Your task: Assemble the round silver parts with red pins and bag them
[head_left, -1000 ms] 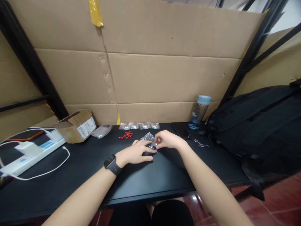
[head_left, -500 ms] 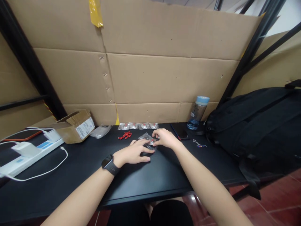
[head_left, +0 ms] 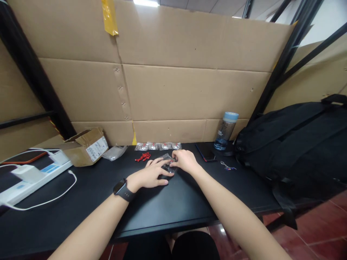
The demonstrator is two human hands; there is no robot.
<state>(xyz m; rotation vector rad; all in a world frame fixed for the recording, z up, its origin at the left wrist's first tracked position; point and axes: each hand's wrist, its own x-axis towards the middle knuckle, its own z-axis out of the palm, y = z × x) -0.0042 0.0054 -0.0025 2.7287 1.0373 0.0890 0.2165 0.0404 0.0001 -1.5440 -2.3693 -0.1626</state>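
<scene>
In the head view a small clear plastic bag [head_left: 168, 168] lies on the black desk between my hands. My left hand [head_left: 151, 174], with a watch on its wrist, rests palm down with fingers spread, fingertips on the bag. My right hand [head_left: 184, 160] is bent over the bag's right side, thumb and fingers closed around a small silver-and-red piece [head_left: 171, 162], mostly hidden by the fingers. Behind them stands a row of several packets [head_left: 158, 146] holding round silver items with red bits. A pile of red cords [head_left: 142, 156] lies left of the bag.
To the left are a cardboard box [head_left: 84, 148], a crumpled plastic bag [head_left: 115, 153] and a power strip [head_left: 40, 184] with cables. On the right are a phone [head_left: 207, 153], a small key ring [head_left: 227, 166], a water bottle [head_left: 226, 130] and a black backpack [head_left: 292, 144]. A cardboard wall [head_left: 189, 94] closes the back.
The round silver piece showed more plainly between my hands earlier; now my right fingers cover most of it. Both hands have shifted slightly left in view, and the camera has tilted up a little.
</scene>
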